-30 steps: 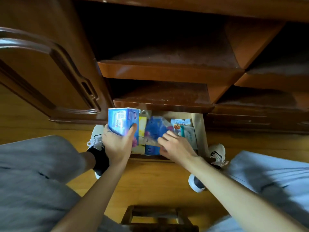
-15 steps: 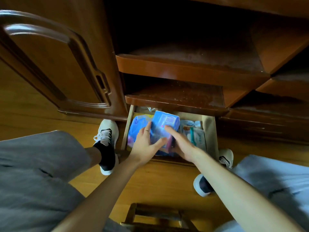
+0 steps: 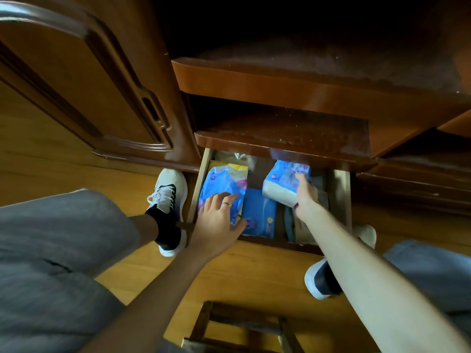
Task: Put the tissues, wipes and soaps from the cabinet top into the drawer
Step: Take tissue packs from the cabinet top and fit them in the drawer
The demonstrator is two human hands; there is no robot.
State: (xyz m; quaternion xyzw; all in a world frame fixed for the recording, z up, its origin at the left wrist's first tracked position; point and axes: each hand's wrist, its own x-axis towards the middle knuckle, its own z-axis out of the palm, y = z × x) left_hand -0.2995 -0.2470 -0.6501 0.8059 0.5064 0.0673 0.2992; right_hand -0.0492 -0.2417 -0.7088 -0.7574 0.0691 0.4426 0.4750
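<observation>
**Count of things in and around the drawer**

One open drawer point(image 3: 342, 197) holds three blue packs: one crinkled blue pack point(image 3: 221, 184) at the left, one flat blue pack point(image 3: 258, 215) in the middle, and one tissue pack point(image 3: 283, 182) at the far right. One yellow item point(image 3: 240, 168) lies under the left pack, and one clear wrapper point(image 3: 242, 157) sits at the far edge. Two hands show: one left hand point(image 3: 219, 220) and one right hand point(image 3: 307, 197). One ring point(image 3: 226, 204) sits on the left hand. Two shoes show, a left shoe point(image 3: 168, 194) and a right shoe point(image 3: 318, 281). Two shelves point(image 3: 280, 143) sit above the drawer, one cabinet door point(image 3: 76, 80) at the left, and one wooden stool point(image 3: 242, 324) at the near edge.

Dim warm light, black shelf recesses point(image 3: 293, 26), glare on varnish, wide-angle bowing, slight blur.
</observation>
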